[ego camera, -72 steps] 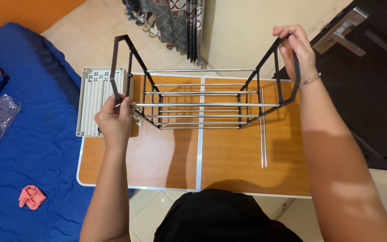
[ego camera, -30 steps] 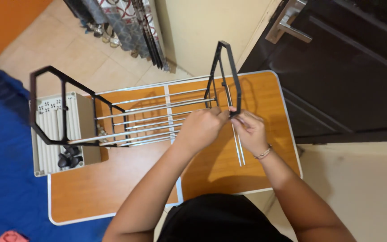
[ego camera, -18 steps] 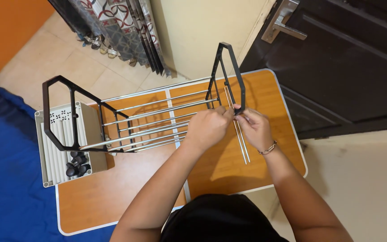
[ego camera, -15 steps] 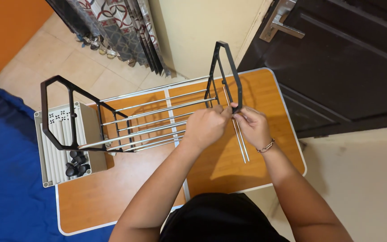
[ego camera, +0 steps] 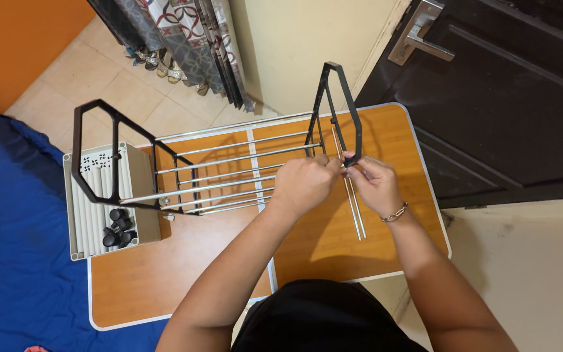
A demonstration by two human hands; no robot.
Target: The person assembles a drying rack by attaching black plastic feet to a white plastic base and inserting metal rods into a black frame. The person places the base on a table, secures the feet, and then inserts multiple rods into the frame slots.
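Grey tray (ego camera: pixel 79 215) holding black knobs (ego camera: pixel 117 228), left hand (ego camera: pixel 304 186) and right hand (ego camera: pixel 374 184) fingers pinched on rack frame (ego camera: pixel 350 140)

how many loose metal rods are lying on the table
2. Both loose rods lie side by side on the wooden table, under the right hand and beside the rack's right end frame. The hands may hide another.
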